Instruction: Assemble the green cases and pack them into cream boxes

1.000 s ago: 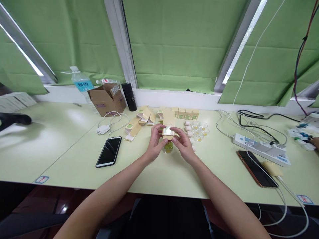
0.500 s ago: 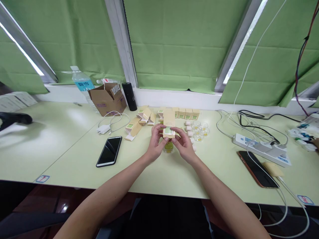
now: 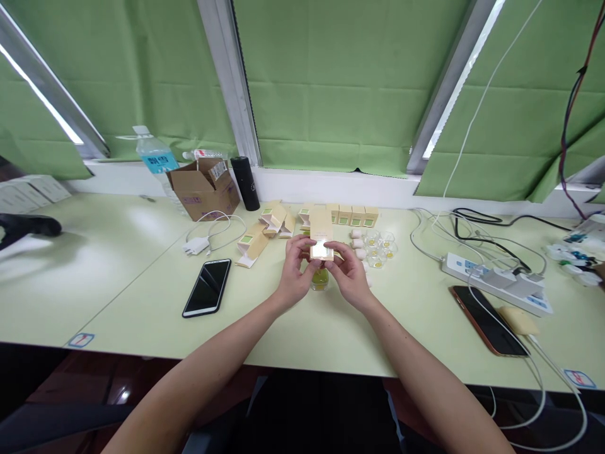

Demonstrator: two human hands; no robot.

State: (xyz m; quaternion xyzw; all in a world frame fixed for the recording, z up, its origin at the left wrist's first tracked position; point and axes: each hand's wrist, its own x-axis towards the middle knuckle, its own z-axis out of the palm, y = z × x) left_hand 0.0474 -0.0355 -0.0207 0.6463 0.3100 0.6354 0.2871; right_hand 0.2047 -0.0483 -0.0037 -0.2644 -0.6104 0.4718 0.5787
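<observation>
Between my left hand (image 3: 297,271) and my right hand (image 3: 348,272) is a small cream cardboard box (image 3: 321,228), gripped from both sides by thumbs and fingers. Its lower face shines white with reflected light. Just below the box, partly covered by it and my thumbs, a clear glass jar (image 3: 320,280) with yellow-green contents stands on the table. To the right of my right hand are several pale pink caps (image 3: 358,243) and a cluster of small clear glass jars (image 3: 377,260). Opened cream boxes (image 3: 253,243) lie to the left, and closed ones (image 3: 352,215) line up behind.
A black phone (image 3: 207,287) and a white charger (image 3: 196,246) lie on the left. Behind them stand a brown carton (image 3: 205,195), a water bottle (image 3: 155,154) and a black flask (image 3: 245,183). On the right are a power strip (image 3: 496,284), cables and another phone (image 3: 489,320).
The held box has tilted slightly, so its lower face now catches a bright reflection where the green label showed before. Both hands stay in nearly the same place.
</observation>
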